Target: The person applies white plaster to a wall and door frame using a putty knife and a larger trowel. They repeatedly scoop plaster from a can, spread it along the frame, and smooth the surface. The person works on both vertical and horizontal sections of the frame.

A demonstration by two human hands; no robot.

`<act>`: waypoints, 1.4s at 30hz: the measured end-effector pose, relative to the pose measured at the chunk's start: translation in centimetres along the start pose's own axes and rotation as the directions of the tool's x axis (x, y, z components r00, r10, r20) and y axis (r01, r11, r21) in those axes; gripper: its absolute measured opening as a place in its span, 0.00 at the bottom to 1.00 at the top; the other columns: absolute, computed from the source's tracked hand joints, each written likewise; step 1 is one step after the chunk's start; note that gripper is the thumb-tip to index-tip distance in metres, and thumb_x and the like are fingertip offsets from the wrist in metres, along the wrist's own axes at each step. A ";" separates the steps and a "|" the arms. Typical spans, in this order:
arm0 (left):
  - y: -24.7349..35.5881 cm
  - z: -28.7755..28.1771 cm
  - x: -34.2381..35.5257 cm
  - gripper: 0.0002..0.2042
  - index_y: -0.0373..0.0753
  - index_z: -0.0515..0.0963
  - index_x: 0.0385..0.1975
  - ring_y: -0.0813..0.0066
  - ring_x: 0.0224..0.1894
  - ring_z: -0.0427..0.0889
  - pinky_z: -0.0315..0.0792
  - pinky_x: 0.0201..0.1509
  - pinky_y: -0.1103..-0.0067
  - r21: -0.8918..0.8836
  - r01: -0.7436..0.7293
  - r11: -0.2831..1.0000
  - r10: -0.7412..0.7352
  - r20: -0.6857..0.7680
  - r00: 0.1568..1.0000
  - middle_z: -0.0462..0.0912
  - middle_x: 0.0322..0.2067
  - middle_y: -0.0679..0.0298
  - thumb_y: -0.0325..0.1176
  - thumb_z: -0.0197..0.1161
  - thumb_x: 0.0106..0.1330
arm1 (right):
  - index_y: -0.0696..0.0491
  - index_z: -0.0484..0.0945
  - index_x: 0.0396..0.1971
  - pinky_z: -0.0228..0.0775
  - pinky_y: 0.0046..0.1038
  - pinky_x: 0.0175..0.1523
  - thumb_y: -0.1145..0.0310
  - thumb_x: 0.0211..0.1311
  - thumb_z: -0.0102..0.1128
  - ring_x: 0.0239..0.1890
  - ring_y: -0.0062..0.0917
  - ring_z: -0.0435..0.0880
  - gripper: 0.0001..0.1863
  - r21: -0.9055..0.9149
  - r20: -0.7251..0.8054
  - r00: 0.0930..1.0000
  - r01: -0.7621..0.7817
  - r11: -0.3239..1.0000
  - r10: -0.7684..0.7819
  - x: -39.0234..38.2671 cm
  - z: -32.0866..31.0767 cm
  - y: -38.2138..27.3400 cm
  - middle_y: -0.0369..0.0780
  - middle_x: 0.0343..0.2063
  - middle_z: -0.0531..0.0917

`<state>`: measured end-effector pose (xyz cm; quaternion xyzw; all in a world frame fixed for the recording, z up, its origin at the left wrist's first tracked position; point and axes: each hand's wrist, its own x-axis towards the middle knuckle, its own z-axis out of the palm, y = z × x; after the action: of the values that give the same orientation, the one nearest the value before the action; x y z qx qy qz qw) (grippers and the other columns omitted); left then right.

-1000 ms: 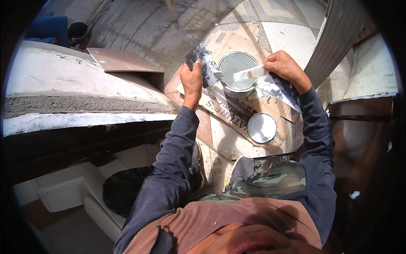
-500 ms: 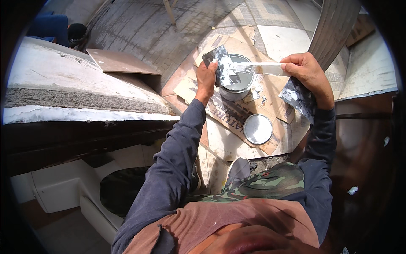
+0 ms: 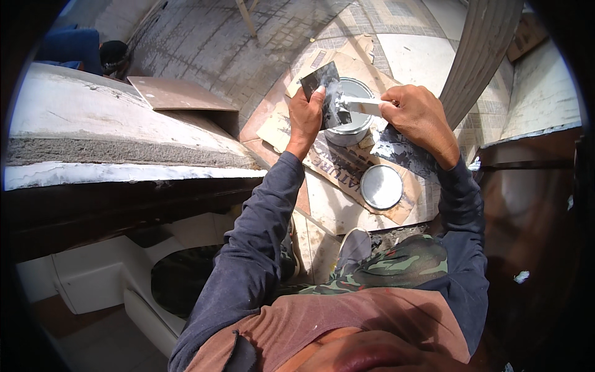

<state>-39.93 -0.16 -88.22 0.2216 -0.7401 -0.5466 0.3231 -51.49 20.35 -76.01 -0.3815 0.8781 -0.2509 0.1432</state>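
Observation:
My left hand [image 3: 305,118] is closed around a dark flat blade [image 3: 323,80] smeared with white putty, its thumb pressed on the face. The blade is tilted over the left rim of an open metal can [image 3: 348,132] with grey-white contents. From the right, my right hand [image 3: 418,118] grips a white flat stick [image 3: 367,101]. The stick's putty-coated end meets the blade's right edge, above the can. Directly below my right hand shows a dark sheet with white smears [image 3: 403,150]; whether the hand also holds it I cannot tell.
The can stands on flattened cardboard [image 3: 331,167], beside a round lid [image 3: 381,186]. A wooden post [image 3: 483,59] rises at right. A plastered ledge [image 3: 124,139] carrying a brown board [image 3: 180,94] runs along the left. My shoe [image 3: 354,248] is just below the cardboard.
My right hand has moved left and slightly down with the stick, and the smeared dark sheet has shifted left too. The left blade has turned; less white putty shows on its face.

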 end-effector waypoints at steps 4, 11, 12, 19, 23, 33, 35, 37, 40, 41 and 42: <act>-0.4 -1.4 1.5 0.05 0.35 0.78 0.40 0.84 0.30 0.75 0.70 0.36 0.83 -0.470 0.221 0.854 -0.238 0.024 0.971 0.79 0.31 0.71 0.27 0.58 0.70 | 0.60 0.86 0.34 0.77 0.36 0.40 0.58 0.59 0.64 0.29 0.34 0.86 0.18 0.231 0.067 0.997 -0.061 0.971 0.046 3.6 3.6 2.7 0.46 0.25 0.86; 0.7 -3.7 3.1 0.10 0.31 0.75 0.47 0.76 0.33 0.84 0.81 0.40 0.76 -0.523 0.461 0.717 -0.448 0.160 0.879 0.83 0.36 0.62 0.29 0.55 0.73 | 0.63 0.81 0.47 0.76 0.20 0.47 0.76 0.55 0.69 0.38 0.20 0.83 0.18 0.870 0.172 0.985 -0.139 0.472 -0.027 2.3 2.1 5.0 0.42 0.34 0.85; 1.0 -3.8 3.2 0.10 0.31 0.75 0.47 0.76 0.33 0.84 0.81 0.39 0.77 -0.500 0.452 0.739 -0.439 0.152 0.886 0.83 0.36 0.62 0.29 0.55 0.73 | 0.62 0.82 0.46 0.75 0.20 0.48 0.78 0.55 0.67 0.39 0.20 0.83 0.17 0.855 0.122 0.991 -0.076 0.513 -0.056 2.1 1.7 4.4 0.41 0.34 0.85; 3.9 -2.6 3.7 0.09 0.29 0.73 0.42 0.78 0.29 0.82 0.79 0.32 0.79 -0.444 0.274 0.853 -0.222 0.165 0.961 0.82 0.34 0.60 0.29 0.57 0.70 | 0.44 0.90 0.35 0.67 0.29 0.47 0.81 0.53 0.62 0.36 0.24 0.77 0.15 -0.157 -0.238 0.683 0.675 0.721 -0.691 4.8 4.1 0.2 0.29 0.37 0.88; 3.5 -2.5 4.0 0.06 0.31 0.76 0.39 0.81 0.30 0.77 0.71 0.34 0.80 -0.411 0.299 0.861 -0.322 0.016 0.947 0.80 0.32 0.67 0.27 0.56 0.69 | 0.43 0.90 0.34 0.65 0.29 0.48 0.80 0.53 0.63 0.37 0.23 0.76 0.15 -0.124 -0.208 0.693 0.681 0.722 -0.690 5.8 4.8 1.4 0.26 0.36 0.88; -0.5 -3.3 3.2 0.08 0.26 0.74 0.41 0.64 0.35 0.86 0.83 0.42 0.68 -0.654 0.347 0.672 -0.554 -0.133 0.822 0.83 0.36 0.56 0.25 0.54 0.70 | 0.46 0.88 0.45 0.68 0.29 0.55 0.87 0.51 0.55 0.47 0.26 0.79 0.25 0.373 -0.457 0.708 0.702 0.607 -0.538 5.8 6.8 2.6 0.35 0.44 0.87; 0.0 -1.6 2.2 0.10 0.27 0.74 0.44 0.65 0.39 0.86 0.82 0.47 0.68 -0.799 0.373 0.471 -0.592 0.027 0.805 0.83 0.39 0.56 0.28 0.54 0.73 | 0.48 0.87 0.48 0.73 0.30 0.55 0.87 0.52 0.56 0.48 0.29 0.80 0.26 0.350 -0.394 0.690 0.723 0.596 -0.607 5.3 7.3 2.6 0.36 0.45 0.86; 0.5 -1.2 1.8 0.11 0.27 0.74 0.46 0.65 0.40 0.86 0.81 0.50 0.68 -0.853 0.362 0.377 -0.542 0.114 0.833 0.83 0.41 0.54 0.30 0.53 0.74 | 0.51 0.86 0.49 0.71 0.30 0.57 0.86 0.56 0.60 0.50 0.31 0.80 0.22 0.227 -0.345 0.660 0.748 0.623 -0.667 4.8 7.2 2.8 0.38 0.46 0.85; 1.2 -2.4 1.6 0.12 0.27 0.73 0.48 0.64 0.42 0.86 0.81 0.52 0.68 -0.847 0.369 0.383 -0.532 0.124 0.838 0.84 0.43 0.53 0.30 0.53 0.75 | 0.49 0.87 0.47 0.73 0.31 0.55 0.83 0.56 0.64 0.48 0.31 0.80 0.20 0.105 -0.358 0.633 0.758 0.644 -0.687 4.6 5.9 3.2 0.36 0.45 0.85; 1.3 -3.1 1.5 0.11 0.28 0.73 0.49 0.64 0.43 0.86 0.81 0.53 0.68 -0.851 0.355 0.387 -0.494 0.134 0.859 0.83 0.43 0.53 0.30 0.53 0.75 | 0.48 0.87 0.46 0.74 0.31 0.54 0.83 0.56 0.63 0.47 0.31 0.80 0.20 0.056 -0.371 0.618 0.760 0.647 -0.694 4.5 5.5 3.2 0.36 0.43 0.85; 1.4 -3.7 1.5 0.11 0.28 0.73 0.49 0.64 0.43 0.86 0.81 0.53 0.68 -0.850 0.357 0.388 -0.482 0.143 0.864 0.83 0.44 0.53 0.30 0.53 0.75 | 0.47 0.88 0.45 0.75 0.31 0.52 0.83 0.55 0.62 0.46 0.31 0.80 0.19 0.011 -0.395 0.597 0.763 0.646 -0.698 4.4 5.2 3.0 0.36 0.42 0.85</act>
<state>-38.29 -3.16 -85.78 0.2466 -0.2694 -0.8858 0.2862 -53.91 17.17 -82.29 -0.6417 0.6274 -0.4295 -0.1005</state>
